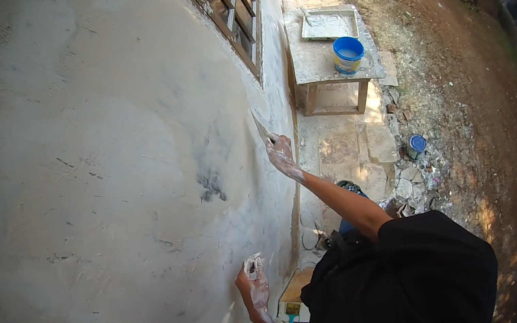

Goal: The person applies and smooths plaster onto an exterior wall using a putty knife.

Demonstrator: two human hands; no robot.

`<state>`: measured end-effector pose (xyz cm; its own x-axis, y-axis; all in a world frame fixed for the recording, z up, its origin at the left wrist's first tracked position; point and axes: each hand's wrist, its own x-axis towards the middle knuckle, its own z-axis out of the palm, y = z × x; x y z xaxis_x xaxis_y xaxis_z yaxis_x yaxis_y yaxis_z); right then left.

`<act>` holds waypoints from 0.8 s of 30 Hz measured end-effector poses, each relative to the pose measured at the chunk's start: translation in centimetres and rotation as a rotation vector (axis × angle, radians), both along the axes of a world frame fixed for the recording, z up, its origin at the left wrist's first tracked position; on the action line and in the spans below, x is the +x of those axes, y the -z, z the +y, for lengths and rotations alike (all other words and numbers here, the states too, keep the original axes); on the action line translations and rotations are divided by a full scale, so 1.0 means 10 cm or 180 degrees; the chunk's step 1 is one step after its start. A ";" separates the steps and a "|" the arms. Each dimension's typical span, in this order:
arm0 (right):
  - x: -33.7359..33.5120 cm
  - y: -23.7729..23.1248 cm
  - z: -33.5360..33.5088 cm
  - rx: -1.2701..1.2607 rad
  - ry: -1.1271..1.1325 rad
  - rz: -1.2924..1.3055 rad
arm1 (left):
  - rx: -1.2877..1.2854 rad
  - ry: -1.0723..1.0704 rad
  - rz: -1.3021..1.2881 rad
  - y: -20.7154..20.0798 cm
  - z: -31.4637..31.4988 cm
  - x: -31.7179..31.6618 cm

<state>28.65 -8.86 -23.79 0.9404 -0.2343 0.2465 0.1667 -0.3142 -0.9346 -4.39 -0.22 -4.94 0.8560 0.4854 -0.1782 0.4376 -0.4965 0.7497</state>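
The plastered wall (124, 143) fills the left side, its grey skim coat patchy with dark marks. My right hand (281, 154), smeared white, is closed round the handle of a putty knife (260, 125). The knife's thin blade points up and lies at the wall, below the window. Lower down, my left hand (257, 286) is raised close to the wall with its fingers curled, also caked in white. Something whitish shows at its fingertips, but I cannot make out what it is.
A wooden table (318, 68) beside the wall carries a white-smeared tray (328, 25) and a blue-rimmed bucket (348, 55). A blue-lidded container (416, 145) stands by broken paving. A paintbrush (292, 315) is near my left forearm. The barred window (231, 7) sits above.
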 end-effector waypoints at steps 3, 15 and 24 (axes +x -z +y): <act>-0.03 -0.10 0.26 0.0426 -0.0873 0.0793 | 0.0109 -0.0176 0.0032 0.06 0.11 -0.31; -2.14 -1.89 0.12 0.0400 -0.1649 -0.0202 | -0.0137 -0.0169 0.0212 -0.10 0.09 -0.42; -1.31 -1.40 0.47 0.0153 -0.0183 -0.0372 | 0.0081 -0.0105 0.0133 0.09 0.11 -0.52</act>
